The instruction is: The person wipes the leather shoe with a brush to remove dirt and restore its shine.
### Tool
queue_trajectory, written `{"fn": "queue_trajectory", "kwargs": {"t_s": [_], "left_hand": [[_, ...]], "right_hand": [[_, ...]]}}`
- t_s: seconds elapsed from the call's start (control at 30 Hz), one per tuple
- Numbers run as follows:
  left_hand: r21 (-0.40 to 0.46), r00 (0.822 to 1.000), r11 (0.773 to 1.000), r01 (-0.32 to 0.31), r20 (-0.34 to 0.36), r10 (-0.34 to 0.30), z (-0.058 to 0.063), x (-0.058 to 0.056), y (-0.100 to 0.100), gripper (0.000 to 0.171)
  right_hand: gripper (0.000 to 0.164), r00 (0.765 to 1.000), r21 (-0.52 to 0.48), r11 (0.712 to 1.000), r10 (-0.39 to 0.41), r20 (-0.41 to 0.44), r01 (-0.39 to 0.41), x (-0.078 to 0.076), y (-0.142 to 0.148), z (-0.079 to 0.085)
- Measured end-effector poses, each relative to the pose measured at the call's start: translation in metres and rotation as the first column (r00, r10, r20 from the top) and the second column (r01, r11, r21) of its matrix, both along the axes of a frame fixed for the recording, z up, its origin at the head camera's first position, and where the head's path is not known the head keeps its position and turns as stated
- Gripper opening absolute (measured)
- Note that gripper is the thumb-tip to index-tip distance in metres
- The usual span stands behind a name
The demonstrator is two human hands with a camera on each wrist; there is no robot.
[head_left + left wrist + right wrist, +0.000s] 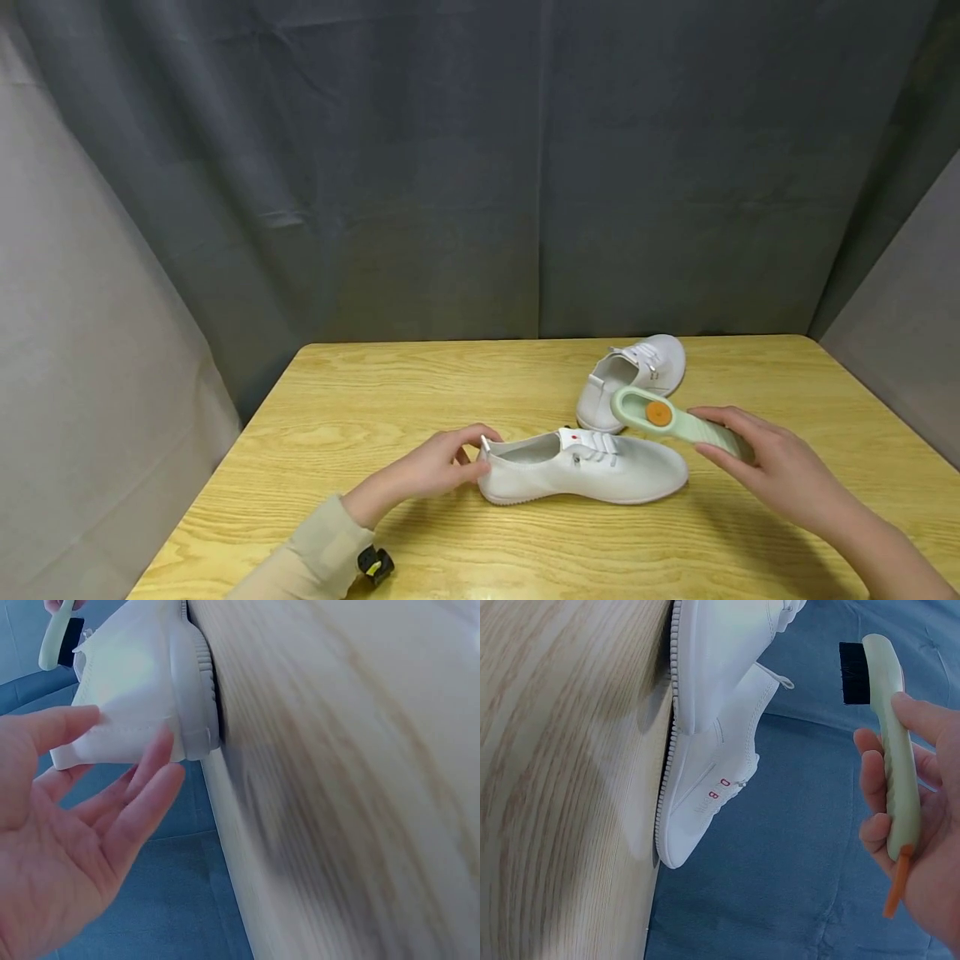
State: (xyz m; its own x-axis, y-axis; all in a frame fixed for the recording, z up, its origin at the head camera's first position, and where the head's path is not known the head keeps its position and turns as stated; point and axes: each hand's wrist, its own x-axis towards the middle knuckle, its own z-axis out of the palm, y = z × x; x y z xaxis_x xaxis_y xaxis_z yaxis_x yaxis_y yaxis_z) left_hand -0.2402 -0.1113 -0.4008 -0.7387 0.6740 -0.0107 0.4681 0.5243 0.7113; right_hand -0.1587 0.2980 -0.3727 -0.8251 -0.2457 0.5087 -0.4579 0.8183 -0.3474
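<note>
A white lace-up shoe [585,471] rests sole-down on the table, toe to the right. My left hand [442,462] pinches its heel, thumb on the near side and a finger behind the collar; the other fingers spread loosely in the left wrist view. My right hand [780,467] grips a pale green shoe brush [686,423] with an orange button on its back, raised over the toe. Black bristles [854,673] show in the right wrist view, with an orange loop [897,881] at the handle's end. A second white shoe [660,362] stands behind, partly hidden by the brush.
The wooden table [390,383] has a dark grey curtain [450,208] behind its far edge and pale cloth at both sides. A small black object [375,564] with a yellow mark shows beside the left sleeve [322,542].
</note>
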Motion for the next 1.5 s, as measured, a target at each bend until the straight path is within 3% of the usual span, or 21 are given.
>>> {"fn": "queue_trajectory", "kwargs": {"t_s": [0.17,0.4,0.57,0.8,1.17,1.5], "left_hand": [[0.002,0.998,1.000,0.003,-0.062,-0.003,0.001,0.000,-0.002,0.030],[0.141,1.000,0.990,0.025,0.013,-0.027,-0.004,-0.004,0.002,0.025],[0.197,0.999,0.980,0.043,0.011,-0.046,-0.005,-0.005,0.005,0.024],[0.190,0.996,0.979,0.077,-0.049,-0.069,-0.005,-0.007,0.006,0.024],[0.104,0.997,0.993,0.063,-0.055,-0.058,-0.003,-0.009,0.006,0.017],[0.146,0.996,0.988,0.049,-0.085,-0.037,0.001,-0.006,0.003,0.017]], "right_hand": [[0.039,1.000,0.002,1.000,0.001,-0.013,-0.001,0.000,0.000,0.000],[0.040,1.000,0.002,1.000,0.003,-0.019,-0.003,0.001,0.001,-0.001],[0.040,1.000,-0.002,1.000,0.007,-0.028,-0.007,0.001,0.003,-0.001],[0.040,1.000,-0.001,1.000,0.008,-0.029,-0.008,0.001,0.003,-0.001],[0.040,1.000,-0.016,1.000,-0.010,-0.019,0.010,0.004,0.006,0.001],[0.041,0.996,-0.057,0.995,-0.084,0.019,0.085,0.005,0.019,0.003]]}}
